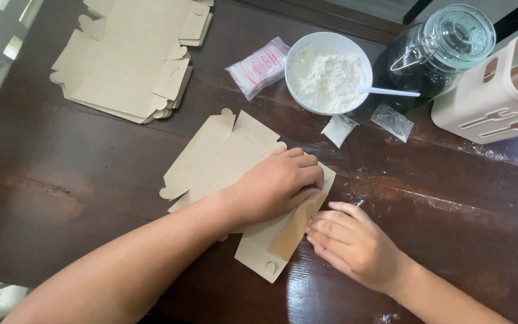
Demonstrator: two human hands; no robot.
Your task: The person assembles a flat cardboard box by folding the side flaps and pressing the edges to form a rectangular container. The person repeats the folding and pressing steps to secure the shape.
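A flat brown cardboard box blank (220,153) lies on the dark wooden table (61,198) in front of me. My left hand (277,183) presses down on its right part with the fingers curled. My right hand (352,243) lies flat beside it, fingertips on a folded side flap (292,231) at the blank's lower right edge. Neither hand lifts anything off the table.
A stack of the same flat box blanks (124,57) sits at the back left. Behind the blank stand a white bowl of white powder (325,75) with a white spoon (388,92), a red-printed sachet pack (259,66), two small clear bags (340,129), a glass jar (439,51) and a cream cutlery holder (499,96).
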